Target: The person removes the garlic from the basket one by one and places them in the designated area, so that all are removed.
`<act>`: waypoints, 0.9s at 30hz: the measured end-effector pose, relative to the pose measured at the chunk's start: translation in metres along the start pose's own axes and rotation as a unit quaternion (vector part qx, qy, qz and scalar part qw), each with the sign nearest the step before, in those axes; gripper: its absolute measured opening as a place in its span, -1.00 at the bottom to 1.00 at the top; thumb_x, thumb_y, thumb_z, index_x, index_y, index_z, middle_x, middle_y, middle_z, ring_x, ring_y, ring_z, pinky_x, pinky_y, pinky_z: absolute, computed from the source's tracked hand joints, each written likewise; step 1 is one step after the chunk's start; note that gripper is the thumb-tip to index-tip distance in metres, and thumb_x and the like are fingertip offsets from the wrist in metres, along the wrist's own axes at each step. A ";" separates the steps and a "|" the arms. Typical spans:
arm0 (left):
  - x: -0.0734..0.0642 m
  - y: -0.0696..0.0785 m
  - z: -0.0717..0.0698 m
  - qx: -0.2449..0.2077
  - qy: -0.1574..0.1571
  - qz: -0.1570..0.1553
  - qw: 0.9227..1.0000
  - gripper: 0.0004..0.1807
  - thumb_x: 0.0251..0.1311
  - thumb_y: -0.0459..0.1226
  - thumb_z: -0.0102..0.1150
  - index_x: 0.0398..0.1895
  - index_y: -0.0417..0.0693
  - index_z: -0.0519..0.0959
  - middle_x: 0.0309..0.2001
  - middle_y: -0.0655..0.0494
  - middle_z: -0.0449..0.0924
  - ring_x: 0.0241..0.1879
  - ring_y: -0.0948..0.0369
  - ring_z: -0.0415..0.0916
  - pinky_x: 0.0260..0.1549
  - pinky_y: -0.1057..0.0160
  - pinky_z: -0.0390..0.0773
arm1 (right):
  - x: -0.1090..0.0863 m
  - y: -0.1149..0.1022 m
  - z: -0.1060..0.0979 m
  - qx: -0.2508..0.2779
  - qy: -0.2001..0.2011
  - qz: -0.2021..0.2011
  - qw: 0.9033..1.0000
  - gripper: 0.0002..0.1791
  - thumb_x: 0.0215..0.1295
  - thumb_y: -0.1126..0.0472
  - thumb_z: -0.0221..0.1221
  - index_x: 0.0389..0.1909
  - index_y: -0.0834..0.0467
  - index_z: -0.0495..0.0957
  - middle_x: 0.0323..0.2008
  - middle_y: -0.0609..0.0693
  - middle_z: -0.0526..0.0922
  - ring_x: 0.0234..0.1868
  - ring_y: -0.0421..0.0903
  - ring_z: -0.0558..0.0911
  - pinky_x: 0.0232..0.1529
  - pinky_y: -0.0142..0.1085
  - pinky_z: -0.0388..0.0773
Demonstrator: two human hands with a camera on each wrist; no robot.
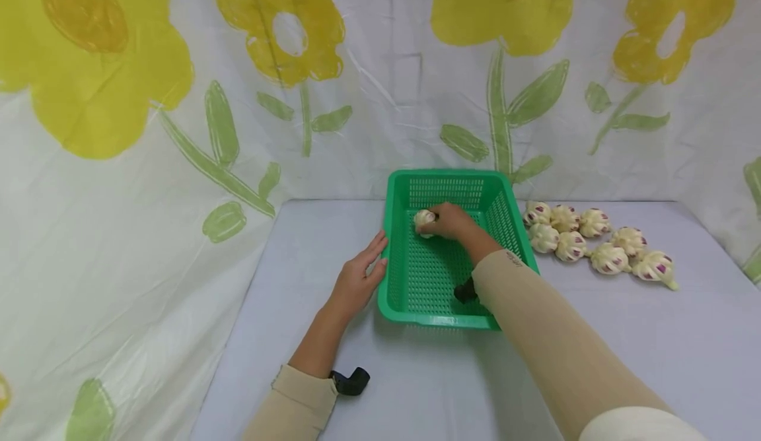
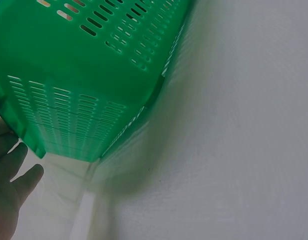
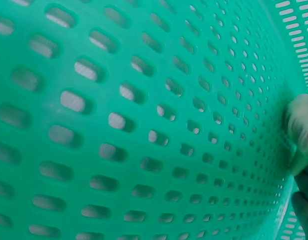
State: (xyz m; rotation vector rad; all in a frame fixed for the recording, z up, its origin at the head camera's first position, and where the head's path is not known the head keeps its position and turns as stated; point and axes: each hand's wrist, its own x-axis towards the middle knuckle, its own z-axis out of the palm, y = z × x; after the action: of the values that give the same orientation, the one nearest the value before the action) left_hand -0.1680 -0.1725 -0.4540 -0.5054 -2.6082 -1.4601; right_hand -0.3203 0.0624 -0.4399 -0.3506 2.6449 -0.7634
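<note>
Inside the green plastic basket (image 1: 388,299), toward its far left, my right hand (image 1: 453,222) grips a garlic bulb (image 1: 424,218), white with its stem end toward the fingers. The right wrist view catches that bulb (image 3: 300,120) at the right edge, close over the perforated basket floor (image 3: 144,120), with a bit of the fingers below it. My left hand (image 1: 355,281) rests its extended fingertips on the basket's left rim. In the left wrist view, the spread fingers of the left hand (image 2: 11,185) show beside the basket's outer wall (image 2: 69,55).
Several white-and-purple garlic bulbs (image 1: 571,246) lie in two rough rows on the white table (image 1: 428,375), right of the basket. A flower-printed curtain (image 1: 380,111) hangs behind the table and along its left side. Black wrist cameras sit on both forearms.
</note>
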 end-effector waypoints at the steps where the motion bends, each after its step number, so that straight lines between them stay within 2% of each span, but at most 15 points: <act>1: 0.000 0.000 0.000 -0.001 0.000 -0.001 1.000 -0.48 0.49 -0.11 -0.09 0.47 0.05 0.28 0.52 0.24 0.13 0.46 0.29 0.14 0.39 0.13 0.27 | 0.000 0.000 0.000 0.001 -0.001 -0.001 1.000 -0.34 0.26 -0.12 0.27 0.24 0.22 0.50 0.07 0.22 0.59 0.03 0.14 0.56 0.04 0.01 0.52; 6: 0.000 0.001 -0.001 -0.001 -0.004 -0.009 1.000 -0.47 0.49 -0.10 -0.09 0.48 0.08 0.27 0.51 0.36 0.11 0.46 0.31 0.13 0.40 0.14 0.27 | -0.001 -0.001 -0.001 0.003 -0.002 -0.004 1.000 -0.37 0.22 -0.09 0.31 0.19 0.22 0.54 0.03 0.21 0.61 -0.02 0.12 0.58 -0.01 -0.01 0.54; 14: 0.000 0.002 -0.002 0.000 -0.007 -0.007 1.000 -0.46 0.50 -0.08 -0.10 0.49 0.04 0.25 0.52 0.31 0.10 0.46 0.31 0.12 0.40 0.14 0.26 | -0.001 -0.001 0.000 0.004 0.009 -0.001 1.000 -0.35 0.17 -0.08 0.36 0.19 0.22 0.54 0.02 0.18 0.63 0.00 0.12 0.59 0.01 -0.03 0.55; 20: 0.000 0.000 0.000 0.003 -0.002 0.001 1.000 -0.46 0.49 -0.10 -0.09 0.48 0.01 0.27 0.52 0.30 0.11 0.46 0.29 0.14 0.40 0.13 0.27 | 0.001 0.007 0.003 0.008 0.028 -0.047 0.998 -0.46 0.17 -0.09 0.36 0.02 0.21 0.62 -0.08 0.17 0.66 -0.09 0.09 0.60 -0.06 -0.04 0.54; 27: 0.001 -0.001 0.000 0.001 0.001 0.007 1.000 -0.46 0.49 -0.11 -0.08 0.47 0.00 0.27 0.51 0.30 0.12 0.46 0.26 0.15 0.39 0.12 0.28 | 0.003 0.012 0.004 0.002 0.033 -0.075 0.997 -0.40 0.22 -0.10 0.31 0.15 0.22 0.56 -0.08 0.19 0.66 -0.08 0.11 0.60 -0.05 0.00 0.54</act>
State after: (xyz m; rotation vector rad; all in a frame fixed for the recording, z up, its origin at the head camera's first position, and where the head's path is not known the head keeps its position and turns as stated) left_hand -0.1690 -0.1730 -0.4544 -0.5204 -2.6005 -1.4520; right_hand -0.3230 0.0696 -0.4510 -0.5363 2.7022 -0.8404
